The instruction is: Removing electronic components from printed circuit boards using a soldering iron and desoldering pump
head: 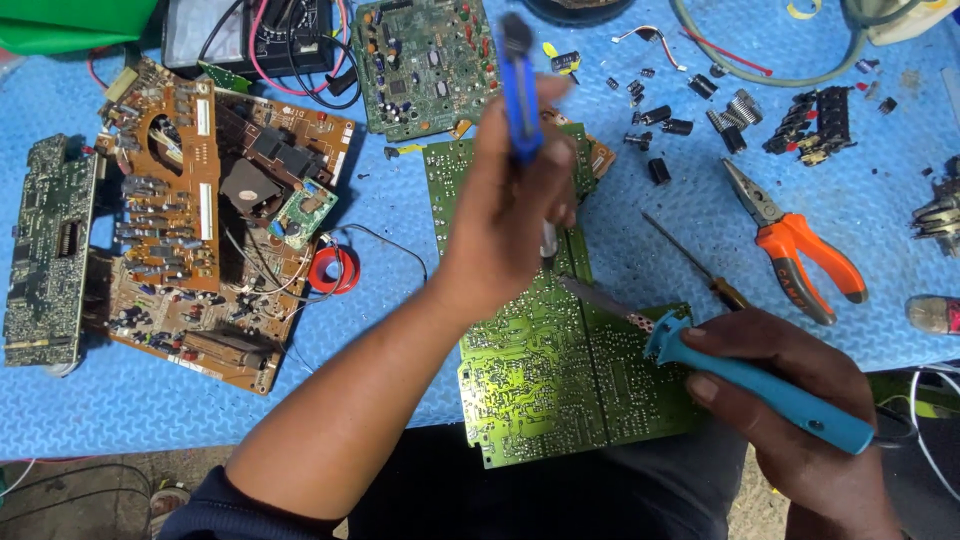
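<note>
Left hand (505,215) raised, fist closed; right hand (790,400) gripping low.

Bright, even daylight falls on the blue mat (130,400) with only soft, faint shadows, the circuit boards read crisply, while the raised left hand (505,215) and its blue tool (519,95) smear with motion blur.
</note>
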